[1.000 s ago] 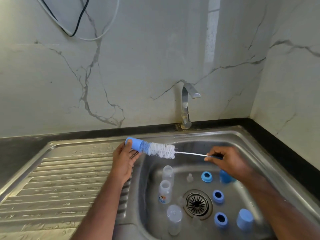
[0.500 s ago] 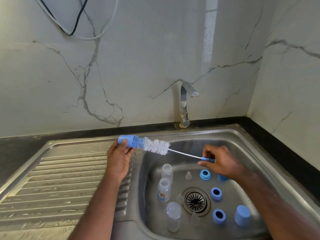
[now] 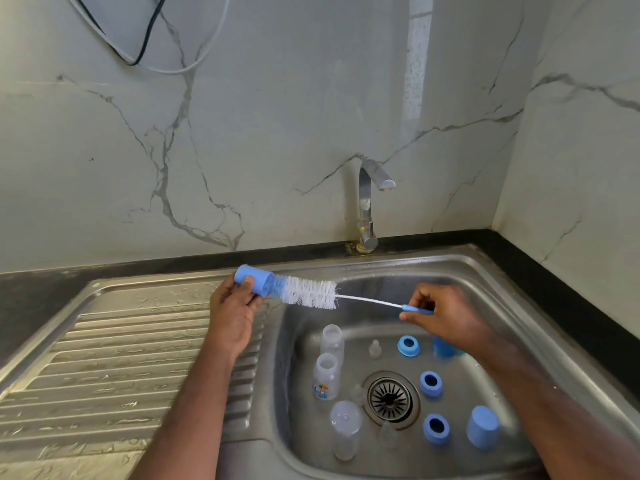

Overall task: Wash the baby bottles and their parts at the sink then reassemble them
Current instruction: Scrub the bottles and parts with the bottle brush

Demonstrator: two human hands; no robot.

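Observation:
My left hand (image 3: 232,315) grips a blue bottle cap (image 3: 252,279) above the sink's left rim. My right hand (image 3: 446,315) pinches the thin blue handle of a white bottle brush (image 3: 310,292), whose bristle tip sits inside the cap. Down in the basin (image 3: 491,292) lie three clear bottles (image 3: 326,375), small clear teats (image 3: 375,348), three blue collar rings (image 3: 431,383) and another blue cap (image 3: 482,427). A further blue piece (image 3: 444,348) is partly hidden under my right hand.
A chrome tap (image 3: 367,206) stands at the back of the sink, with no water running. The ribbed steel drainboard (image 3: 104,358) stretches to the left. Marble walls close the back and right side. The drain strainer (image 3: 390,398) sits mid-basin.
Both hands, the cap and the brush have shifted slightly left in view; the bristles stay partly inside the cap. The parts in the basin have not moved.

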